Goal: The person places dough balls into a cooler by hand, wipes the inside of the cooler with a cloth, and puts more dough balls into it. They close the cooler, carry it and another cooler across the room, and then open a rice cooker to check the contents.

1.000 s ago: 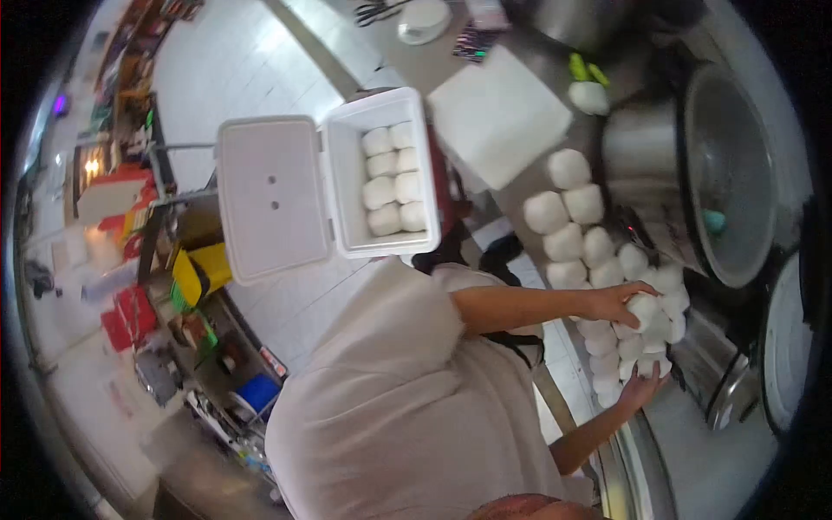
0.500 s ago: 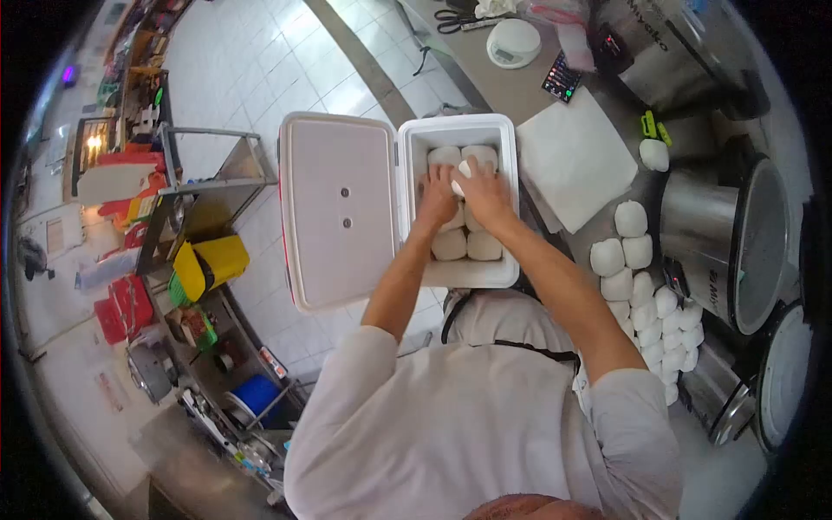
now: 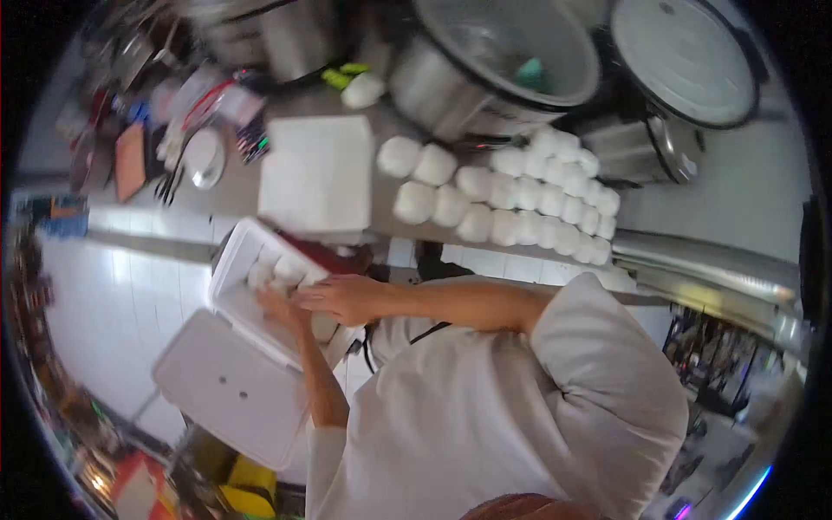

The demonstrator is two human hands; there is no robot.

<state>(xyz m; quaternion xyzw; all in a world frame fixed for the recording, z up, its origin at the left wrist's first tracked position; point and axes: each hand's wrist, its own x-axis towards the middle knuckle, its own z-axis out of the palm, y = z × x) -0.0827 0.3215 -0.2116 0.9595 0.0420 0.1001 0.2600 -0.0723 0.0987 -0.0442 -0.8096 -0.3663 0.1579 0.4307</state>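
Observation:
Both hands reach into a white cooler box (image 3: 227, 276) whose lid (image 3: 230, 394) lies swung back on its hinge. Inside sit rounded white bundles (image 3: 286, 269), smooth and soft-looking. My left hand (image 3: 282, 305) is over the bundles and smeared by motion, so its fingers do not show clearly. Close beside it, my right hand (image 3: 338, 299) comes in from the counter side, its fingers stretched forward over the box and no bundle visible in them. Part of the box's near end is hidden by the hands and forearms.
Along the counter stand rows of similar white bundles (image 3: 503, 221), next to a stack of white sheets (image 3: 316, 173). A small round scale (image 3: 204, 159) lies farther left. Large metal pots (image 3: 451, 87) line the back, with a round lid (image 3: 685, 61) at the right.
My view has turned toward the counter, so the box now appears lower left. The white bundle under my right hand's fingers no longer shows there; both hands stay at the box.

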